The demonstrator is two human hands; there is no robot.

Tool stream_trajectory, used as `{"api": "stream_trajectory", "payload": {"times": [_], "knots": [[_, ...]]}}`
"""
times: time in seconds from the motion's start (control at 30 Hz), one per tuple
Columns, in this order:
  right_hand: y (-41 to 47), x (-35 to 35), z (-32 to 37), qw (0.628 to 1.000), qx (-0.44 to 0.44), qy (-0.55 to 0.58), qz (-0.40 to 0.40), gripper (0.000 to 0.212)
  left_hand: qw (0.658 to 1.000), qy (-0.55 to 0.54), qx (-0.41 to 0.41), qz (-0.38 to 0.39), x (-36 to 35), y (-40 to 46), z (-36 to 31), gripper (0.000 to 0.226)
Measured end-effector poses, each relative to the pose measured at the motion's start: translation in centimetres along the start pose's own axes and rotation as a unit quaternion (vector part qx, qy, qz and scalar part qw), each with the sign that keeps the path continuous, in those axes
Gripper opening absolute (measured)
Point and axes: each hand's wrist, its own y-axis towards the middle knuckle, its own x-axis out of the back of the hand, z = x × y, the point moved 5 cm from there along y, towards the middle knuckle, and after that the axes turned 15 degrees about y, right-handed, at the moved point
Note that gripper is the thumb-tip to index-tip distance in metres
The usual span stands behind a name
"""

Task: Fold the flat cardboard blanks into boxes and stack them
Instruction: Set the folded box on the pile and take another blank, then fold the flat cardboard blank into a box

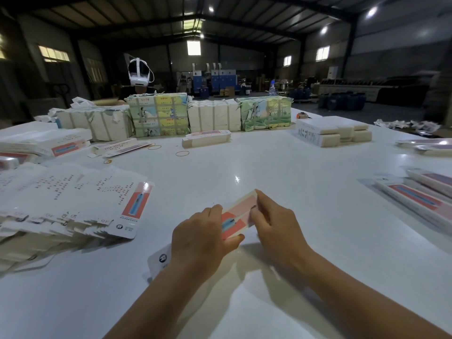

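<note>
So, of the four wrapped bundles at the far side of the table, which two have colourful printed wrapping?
The second bundle from the left and the rightmost bundle; the other two are wrapped in plain white.

White table: broad bare stretch down the middle, open from the near edge to the far row. Left flank: fanned heap of flat blanks, blocking that side to the edge. Right flank: folded boxes lying along the edge. Far side: wall of wrapped bundles across the width, a loose stack just before it, a white stack to its right. Rubber bands scattered, low. Both hands occupy near centre.
</note>
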Motion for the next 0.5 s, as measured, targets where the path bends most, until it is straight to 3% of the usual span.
{"api": "stream_trajectory", "payload": {"times": [0.07, 0.13, 0.2, 0.23, 0.3, 0.37, 0.4, 0.5], "knots": [[0.2, -0.5, -0.4, 0.998, -0.034, 0.048, 0.031, 0.013, 0.998, -0.05, -0.004, 0.027, -0.1, 0.2, 0.8, 0.073], [0.2, -1.1, -0.4, 0.994, -0.047, 0.059, 0.084, 0.046, 0.992, -0.114, -0.012, 0.056, -0.3, 0.4, 1.7, 0.065], [0.4, -1.2, 0.1, 0.989, 0.015, -0.03, 0.147, 0.079, 0.986, -0.145, -0.034, 0.075, -0.5, 0.5, 2.3, 0.057], [0.4, -1.2, 0.3, 0.977, 0.062, -0.095, 0.179, 0.085, 0.983, -0.157, -0.043, 0.087, -0.8, 0.5, 2.4, 0.054], [0.2, -1.2, 0.4, 0.939, 0.143, -0.231, 0.214, 0.078, 0.976, -0.175, -0.052, 0.118, -1.3, 0.5, 2.5, 0.05], [0.2, -1.3, 0.3, 0.912, 0.168, -0.303, 0.218, 0.067, 0.978, -0.148, -0.063, 0.132, -1.6, 0.6, 2.3, 0.05], [0.2, -1.3, 0.2, 0.91, 0.165, -0.313, 0.217, 0.065, 0.985, -0.123, -0.073, 0.099, -1.5, 0.8, 2.2, 0.051], [1.3, 0.2, 0.1, 0.914, 0.139, -0.342, 0.17, 0.055, 0.989, -0.041, -0.105, -0.096, -0.7, 1.3, 1.7, 0.063]]}}
